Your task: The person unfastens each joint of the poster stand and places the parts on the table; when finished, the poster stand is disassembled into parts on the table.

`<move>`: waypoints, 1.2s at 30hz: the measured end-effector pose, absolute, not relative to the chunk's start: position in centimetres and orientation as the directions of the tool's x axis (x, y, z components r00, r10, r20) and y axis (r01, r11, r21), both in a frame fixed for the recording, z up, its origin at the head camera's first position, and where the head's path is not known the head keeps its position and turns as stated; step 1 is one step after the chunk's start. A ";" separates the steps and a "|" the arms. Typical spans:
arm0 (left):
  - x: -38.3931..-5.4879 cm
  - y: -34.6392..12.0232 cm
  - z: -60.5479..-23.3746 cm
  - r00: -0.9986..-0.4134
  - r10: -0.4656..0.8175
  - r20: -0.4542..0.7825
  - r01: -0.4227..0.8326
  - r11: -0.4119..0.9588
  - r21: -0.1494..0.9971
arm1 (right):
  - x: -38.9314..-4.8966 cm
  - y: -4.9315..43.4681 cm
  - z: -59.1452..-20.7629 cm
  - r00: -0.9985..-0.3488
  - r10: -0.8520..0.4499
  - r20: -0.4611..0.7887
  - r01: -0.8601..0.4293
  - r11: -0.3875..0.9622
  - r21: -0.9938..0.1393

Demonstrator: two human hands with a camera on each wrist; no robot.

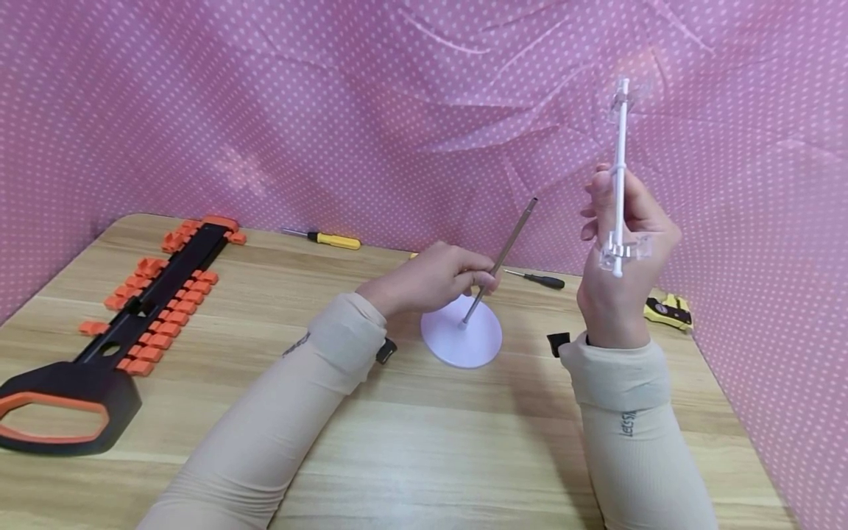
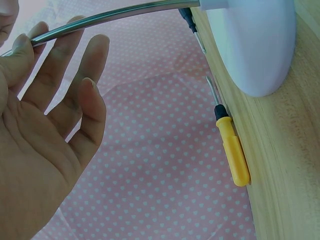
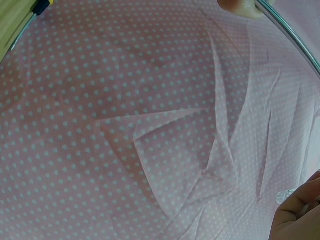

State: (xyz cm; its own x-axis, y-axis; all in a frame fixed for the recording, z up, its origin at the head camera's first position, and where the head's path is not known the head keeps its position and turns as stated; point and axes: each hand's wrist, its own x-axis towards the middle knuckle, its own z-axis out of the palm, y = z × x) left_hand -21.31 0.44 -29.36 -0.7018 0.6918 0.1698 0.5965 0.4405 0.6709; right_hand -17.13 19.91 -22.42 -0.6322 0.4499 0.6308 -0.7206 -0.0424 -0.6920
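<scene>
A slim metal rod [image 1: 511, 246] stands tilted in the socket of a round white base [image 1: 464, 350] on the table. My left hand [image 1: 437, 278] pinches the rod partway up between thumb and finger; in the left wrist view the other fingers of that hand [image 2: 55, 115] spread away from the rod [image 2: 120, 14]. Raised at the right, my right hand [image 1: 636, 287] holds a thin white bar [image 1: 620, 195] upright, with clear plastic clips near both its ends. Only part of the right hand [image 3: 295, 215] shows in the right wrist view, beside a bit of clear plastic [image 3: 285, 195].
On the left lies a black rack with orange clips [image 1: 179, 287] and a loop handle. A yellow screwdriver [image 1: 338, 241] and a black screwdriver [image 1: 545, 281] lie along the back edge. A yellow-and-black tool [image 1: 669, 311] sits at the right edge. Pink dotted cloth [image 1: 331, 110] hangs behind.
</scene>
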 end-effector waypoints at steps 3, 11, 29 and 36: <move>-21.3 0.5 -29.4 -0.700 0.694 0.168 0.597 0.441 0.670 | -17.1 20.0 -22.4 -0.634 0.452 0.627 -0.720 -0.050 -0.692; -21.2 0.4 -29.3 -0.701 0.694 0.165 0.593 0.439 0.675 | -17.2 19.9 -22.5 -0.637 0.455 0.622 -0.723 -0.072 -0.687; -21.2 0.4 -29.3 -0.701 0.694 0.163 0.597 0.445 0.667 | -17.2 20.0 -22.5 -0.649 0.454 0.611 -0.716 -0.093 -0.692; -21.1 0.4 -29.2 -0.703 0.693 0.160 0.592 0.445 0.672 | -17.2 20.1 -22.4 -0.654 0.452 0.607 -0.713 -0.100 -0.694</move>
State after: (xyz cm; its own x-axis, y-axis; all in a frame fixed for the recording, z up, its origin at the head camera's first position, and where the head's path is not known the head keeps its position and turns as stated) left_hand -21.14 0.42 -29.22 -0.7033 0.6926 0.1603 0.5916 0.4451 0.6722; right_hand -17.18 20.07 -22.45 -0.6537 0.4522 0.6068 -0.7133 -0.1002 -0.6937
